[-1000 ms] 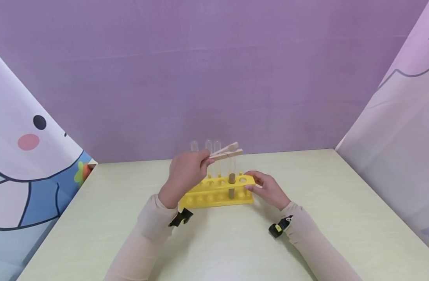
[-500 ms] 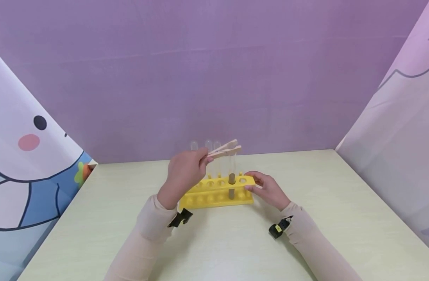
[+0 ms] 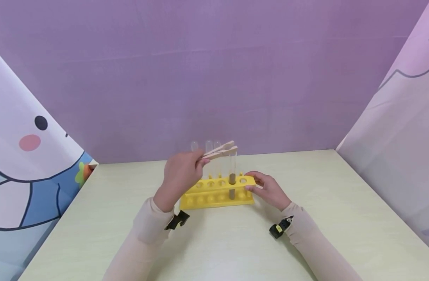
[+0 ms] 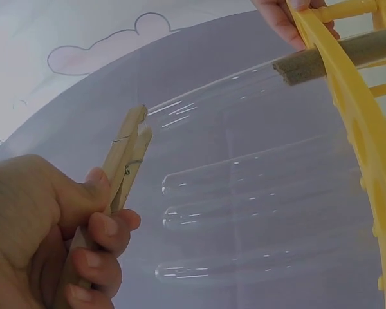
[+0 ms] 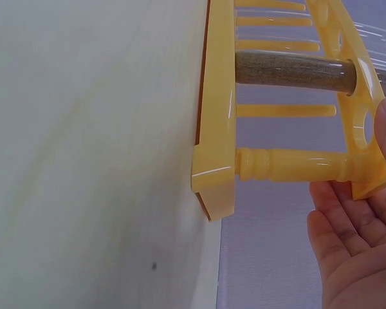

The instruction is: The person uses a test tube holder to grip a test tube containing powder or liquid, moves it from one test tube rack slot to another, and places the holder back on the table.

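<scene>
My left hand [image 3: 182, 171] holds a wooden test tube clamp [image 4: 125, 158] by its handle, fingers curled round it. The clamp's tips are at the mouth of a glass test tube [image 3: 233, 166]; whether they touch the glass I cannot tell. This tube stands upright in the yellow test tube rack [image 3: 216, 199], its lower part filled with brown, grainy material [image 5: 296, 71]. My right hand [image 3: 269, 189] grips the right end of the rack's top plate, thumb on the near side and fingers behind. Three upturned tubes [image 4: 199, 215] stand along the rack's back, partly hidden by my left hand.
The rack stands on a pale table [image 3: 221, 242], short of its back edge. A purple cloth backdrop [image 3: 214, 78] rises behind it. Printed cloth panels with cartoon figures flank the table, the left one [image 3: 21, 171] and the right one [image 3: 408, 117].
My left hand and the clamp have shifted slightly left, so the clamp's tips extend less far past the filled tube. The right hand and the rack stay in place.
</scene>
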Tool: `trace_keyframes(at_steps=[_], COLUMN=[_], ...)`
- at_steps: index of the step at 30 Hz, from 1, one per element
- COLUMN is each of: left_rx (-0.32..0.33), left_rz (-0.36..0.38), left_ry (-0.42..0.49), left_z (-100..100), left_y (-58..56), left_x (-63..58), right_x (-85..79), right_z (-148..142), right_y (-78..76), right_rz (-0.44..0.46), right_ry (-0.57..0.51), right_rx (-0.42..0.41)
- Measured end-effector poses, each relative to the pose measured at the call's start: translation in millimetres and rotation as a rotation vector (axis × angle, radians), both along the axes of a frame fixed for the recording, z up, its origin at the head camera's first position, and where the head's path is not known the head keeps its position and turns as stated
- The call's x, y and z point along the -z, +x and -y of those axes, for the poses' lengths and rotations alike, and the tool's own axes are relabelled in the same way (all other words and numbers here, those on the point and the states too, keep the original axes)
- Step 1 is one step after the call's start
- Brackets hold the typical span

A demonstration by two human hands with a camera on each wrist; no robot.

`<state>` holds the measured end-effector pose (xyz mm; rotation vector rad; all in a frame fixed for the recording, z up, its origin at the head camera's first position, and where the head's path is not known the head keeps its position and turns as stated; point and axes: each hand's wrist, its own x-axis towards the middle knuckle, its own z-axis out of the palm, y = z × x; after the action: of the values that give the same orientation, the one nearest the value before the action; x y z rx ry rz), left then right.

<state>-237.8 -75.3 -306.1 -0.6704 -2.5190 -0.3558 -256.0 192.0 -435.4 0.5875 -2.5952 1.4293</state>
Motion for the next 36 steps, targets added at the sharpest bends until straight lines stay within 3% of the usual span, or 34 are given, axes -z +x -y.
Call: trace_keyframes(at_steps=[7, 24, 36], left_rx=[-0.020, -0.115, -0.139], left_rz=[-0.017, 0.042, 0.014], left_ry=[0.016, 0.036, 0.082], left_z=[7, 23, 44], left_y=[1.5, 1.8, 1.8], left_x=[1.5, 8.4, 17.6], right_x=[-0.4, -1.0, -1.9], right_z=[0, 1, 0], right_y=[-0.3, 0.3, 0.3], right_rz=[0.003, 0.006, -0.008], right_ry=[-0.005, -0.025, -0.015], right_rx=[-0.007, -0.013, -0.006])
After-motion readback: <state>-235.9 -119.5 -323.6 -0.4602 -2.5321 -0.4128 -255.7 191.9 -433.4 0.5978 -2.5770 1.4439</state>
